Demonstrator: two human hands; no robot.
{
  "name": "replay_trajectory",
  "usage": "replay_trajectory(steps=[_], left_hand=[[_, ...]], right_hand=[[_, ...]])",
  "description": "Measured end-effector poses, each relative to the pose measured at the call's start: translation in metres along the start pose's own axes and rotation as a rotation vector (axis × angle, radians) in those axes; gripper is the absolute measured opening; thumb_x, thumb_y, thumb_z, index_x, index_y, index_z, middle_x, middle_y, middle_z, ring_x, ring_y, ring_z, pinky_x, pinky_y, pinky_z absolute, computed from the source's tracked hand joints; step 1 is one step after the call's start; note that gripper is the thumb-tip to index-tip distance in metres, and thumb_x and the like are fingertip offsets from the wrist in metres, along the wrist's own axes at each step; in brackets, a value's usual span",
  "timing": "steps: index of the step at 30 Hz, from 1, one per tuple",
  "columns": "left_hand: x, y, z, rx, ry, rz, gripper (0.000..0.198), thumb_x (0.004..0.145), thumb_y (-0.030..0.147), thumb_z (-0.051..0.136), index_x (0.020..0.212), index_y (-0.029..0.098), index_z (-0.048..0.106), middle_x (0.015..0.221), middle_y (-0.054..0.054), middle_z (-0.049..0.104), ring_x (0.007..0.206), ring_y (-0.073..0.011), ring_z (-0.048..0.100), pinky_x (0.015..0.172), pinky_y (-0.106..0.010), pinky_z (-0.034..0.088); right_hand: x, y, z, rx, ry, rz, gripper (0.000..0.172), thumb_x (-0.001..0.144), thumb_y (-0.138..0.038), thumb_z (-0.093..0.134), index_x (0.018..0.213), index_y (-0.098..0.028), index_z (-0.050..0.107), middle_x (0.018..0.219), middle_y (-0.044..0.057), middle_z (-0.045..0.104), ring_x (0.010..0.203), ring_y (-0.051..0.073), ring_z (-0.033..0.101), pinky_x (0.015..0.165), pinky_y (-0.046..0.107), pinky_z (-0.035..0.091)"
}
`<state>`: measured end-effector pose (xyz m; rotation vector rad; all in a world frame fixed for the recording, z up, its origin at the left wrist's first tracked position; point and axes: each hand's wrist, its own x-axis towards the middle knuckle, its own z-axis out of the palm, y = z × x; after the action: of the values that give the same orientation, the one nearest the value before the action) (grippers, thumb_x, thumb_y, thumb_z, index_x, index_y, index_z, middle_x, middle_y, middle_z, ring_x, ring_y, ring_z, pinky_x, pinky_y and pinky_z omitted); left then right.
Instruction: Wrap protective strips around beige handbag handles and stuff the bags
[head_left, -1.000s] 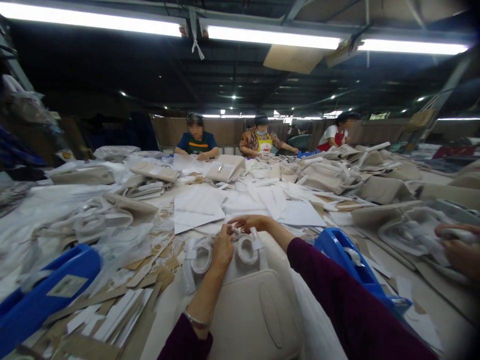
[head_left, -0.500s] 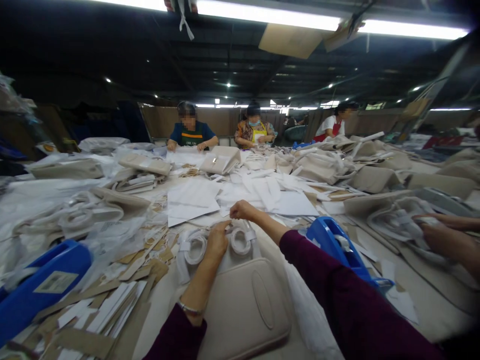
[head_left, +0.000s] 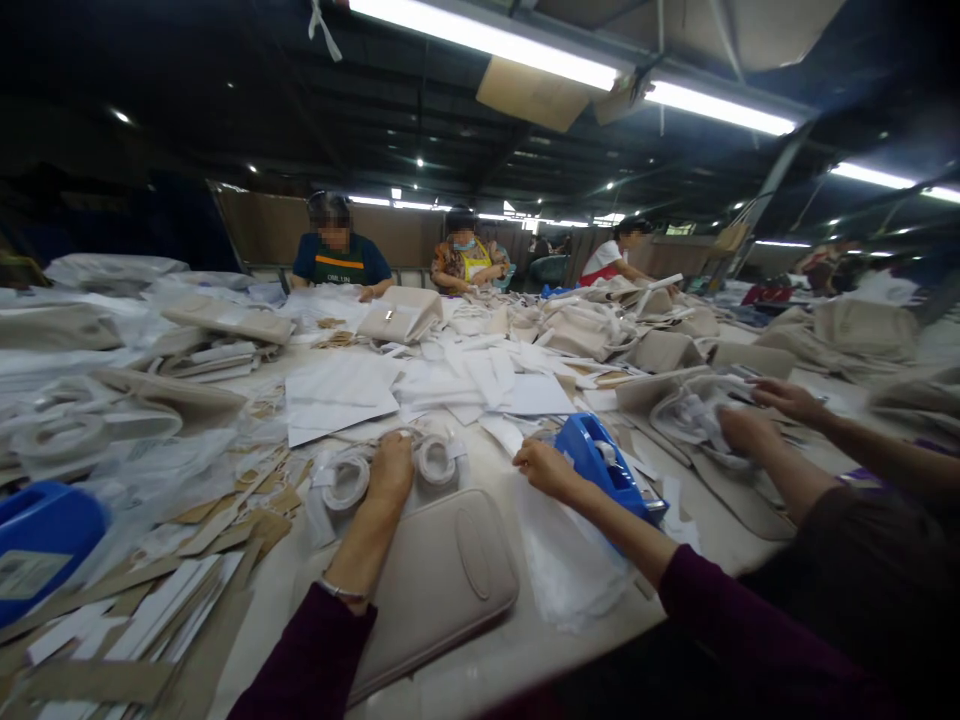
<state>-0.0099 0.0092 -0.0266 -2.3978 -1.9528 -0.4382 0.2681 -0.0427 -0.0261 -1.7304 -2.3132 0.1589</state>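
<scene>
A beige bag (head_left: 442,575) with a stitched oval lies flat on the table in front of me. Beyond its top edge sit two strap coils, the left coil (head_left: 346,482) and the right coil (head_left: 436,462), wrapped in white material. My left hand (head_left: 391,472) is closed on the strap between them, its fingertips mostly hidden. My right hand (head_left: 546,468) is to the right of the bag with fingers curled together, at the upper edge of some clear plastic bags (head_left: 574,570). Whatever its fingertips hold is too small to make out. Close beside it stands a blue tape dispenser (head_left: 611,470).
Another blue dispenser (head_left: 45,550) stands at the left, near cardboard and paper strips (head_left: 172,600). White sheets (head_left: 337,390) lie ahead. At the right, a co-worker's hands (head_left: 757,425) handle another beige bag. Several people work across the table among piled bags (head_left: 585,330).
My view has turned right. My right hand has moved away from the coils, rightward toward the tape dispenser. My left hand stays between the coils, its fingers more curled.
</scene>
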Motion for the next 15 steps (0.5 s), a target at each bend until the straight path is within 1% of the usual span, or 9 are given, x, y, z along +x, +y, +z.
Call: replay_trajectory(steps=[1,3,5,7,9,11,13,15], left_hand=[[0.000,0.000,0.000,0.025,-0.030,0.006,0.036,0.085,0.003,0.030,0.098,0.009,0.063,0.108,-0.013,0.063,0.105,-0.0213,0.056,0.091,-0.030,0.040],[-0.001,0.000,-0.001,0.053,-0.071,0.015,0.036,0.087,0.006,0.030,0.099,0.010,0.064,0.106,-0.014,0.064,0.102,-0.0218,0.058,0.089,-0.031,0.041],[-0.001,0.000,0.000,0.050,-0.074,0.024,0.037,0.087,0.007,0.030,0.100,0.010,0.064,0.106,-0.014,0.064,0.099,-0.0218,0.059,0.087,-0.031,0.041],[0.000,-0.002,0.001,0.031,-0.068,0.024,0.036,0.087,0.007,0.030,0.100,0.011,0.064,0.106,-0.013,0.065,0.099,-0.0212,0.059,0.088,-0.031,0.041],[0.000,-0.003,0.002,0.010,-0.073,0.017,0.037,0.086,0.005,0.031,0.101,0.011,0.063,0.106,-0.013,0.065,0.102,-0.0206,0.058,0.089,-0.030,0.040],[0.001,-0.003,0.002,0.000,-0.077,0.006,0.037,0.085,0.004,0.031,0.101,0.011,0.063,0.107,-0.013,0.065,0.102,-0.0206,0.057,0.090,-0.030,0.040],[0.002,-0.004,0.003,-0.010,-0.077,-0.003,0.037,0.084,0.003,0.031,0.099,0.012,0.064,0.106,-0.013,0.065,0.101,-0.0208,0.058,0.089,-0.031,0.040],[0.002,-0.004,0.003,-0.021,-0.075,-0.015,0.037,0.084,0.003,0.031,0.098,0.012,0.064,0.106,-0.013,0.065,0.101,-0.0206,0.058,0.089,-0.031,0.041]], right_hand=[[-0.005,-0.004,0.006,-0.086,0.013,-0.041,0.029,0.073,-0.003,0.051,0.092,-0.014,0.070,0.101,0.010,0.067,0.097,0.021,0.057,0.081,0.027,0.041],[-0.006,-0.013,0.015,-0.256,0.020,-0.137,0.032,0.069,-0.002,0.053,0.097,-0.010,0.067,0.105,0.014,0.064,0.104,0.026,0.052,0.084,0.032,0.038],[0.002,-0.022,0.021,-0.380,-0.016,-0.199,0.031,0.068,-0.005,0.056,0.097,-0.006,0.066,0.101,0.017,0.064,0.103,0.030,0.050,0.084,0.037,0.037],[0.013,-0.028,0.027,-0.449,-0.039,-0.214,0.024,0.071,-0.006,0.054,0.091,-0.004,0.067,0.094,0.019,0.064,0.100,0.031,0.050,0.083,0.039,0.036],[0.024,-0.032,0.031,-0.483,-0.032,-0.209,0.021,0.073,-0.004,0.050,0.087,-0.005,0.067,0.089,0.018,0.064,0.096,0.030,0.050,0.081,0.039,0.035],[0.031,-0.033,0.033,-0.489,-0.016,-0.193,0.023,0.074,-0.001,0.047,0.087,-0.005,0.066,0.087,0.018,0.064,0.094,0.028,0.051,0.080,0.038,0.034],[0.036,-0.034,0.031,-0.464,-0.004,-0.164,0.023,0.072,-0.001,0.048,0.087,-0.006,0.065,0.088,0.017,0.065,0.094,0.027,0.051,0.080,0.036,0.034],[0.036,-0.033,0.025,-0.412,0.037,-0.117,0.024,0.069,-0.001,0.050,0.086,-0.008,0.064,0.090,0.015,0.065,0.094,0.027,0.051,0.081,0.035,0.033]])
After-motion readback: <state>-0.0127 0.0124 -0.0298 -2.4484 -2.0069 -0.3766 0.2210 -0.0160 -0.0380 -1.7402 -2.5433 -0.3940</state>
